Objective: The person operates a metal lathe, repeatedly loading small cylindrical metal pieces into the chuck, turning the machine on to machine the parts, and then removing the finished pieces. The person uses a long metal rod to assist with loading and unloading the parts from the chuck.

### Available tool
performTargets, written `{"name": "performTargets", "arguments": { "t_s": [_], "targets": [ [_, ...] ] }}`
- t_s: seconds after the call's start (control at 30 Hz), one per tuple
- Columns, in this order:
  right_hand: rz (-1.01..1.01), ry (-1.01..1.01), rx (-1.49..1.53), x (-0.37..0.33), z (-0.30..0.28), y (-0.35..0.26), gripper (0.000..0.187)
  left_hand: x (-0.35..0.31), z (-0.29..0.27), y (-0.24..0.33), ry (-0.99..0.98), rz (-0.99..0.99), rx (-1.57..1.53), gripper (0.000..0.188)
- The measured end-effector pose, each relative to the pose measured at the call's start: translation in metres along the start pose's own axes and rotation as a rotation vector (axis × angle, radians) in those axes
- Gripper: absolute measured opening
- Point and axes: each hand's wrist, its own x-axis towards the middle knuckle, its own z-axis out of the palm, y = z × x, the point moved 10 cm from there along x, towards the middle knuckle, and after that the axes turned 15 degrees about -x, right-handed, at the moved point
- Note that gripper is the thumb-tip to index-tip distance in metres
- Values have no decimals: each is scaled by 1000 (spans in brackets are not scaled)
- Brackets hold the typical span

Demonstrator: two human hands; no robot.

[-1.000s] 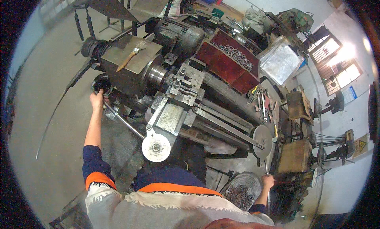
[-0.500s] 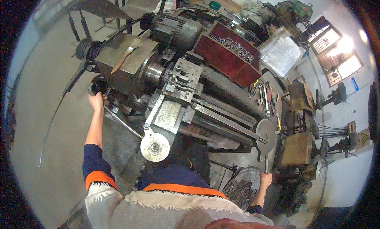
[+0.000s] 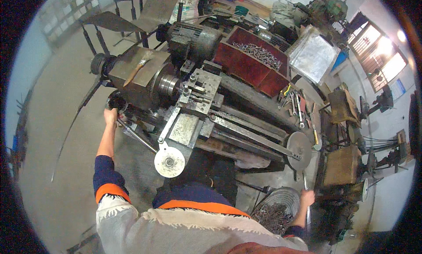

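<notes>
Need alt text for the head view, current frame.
At a lathe, a person's right hand grips a metal lever near its right end, while the left hand is at a dark round part on its left. A wooden-handled brush lies on top; beyond is a red box of small metal parts.

- Up at the back, green characters run across a pale sack (image 3: pixel 189 7), too small to make out!
- Over right, a blue-and-white notice (image 3: pixel 398 88) on the wall (image 3: pixel 381 120), its wording just a blur!
</notes>
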Motion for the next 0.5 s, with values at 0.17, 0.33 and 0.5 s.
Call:
{"name": "performTargets", "arguments": {
  "t_s": [0.17,0.33,0.5],
  "targets": [
    [-29,-117,-21,63,-1,-6,40,-26,-5,19,-63,30,-50,18],
    [-31,-152,53,49,-2,-11,38,-78,-130,-2,204,62,-135,20],
    [41,-41,-33,-5,3,-2,29,-140,-182,6,407,88,-205,22]
  ]
}}
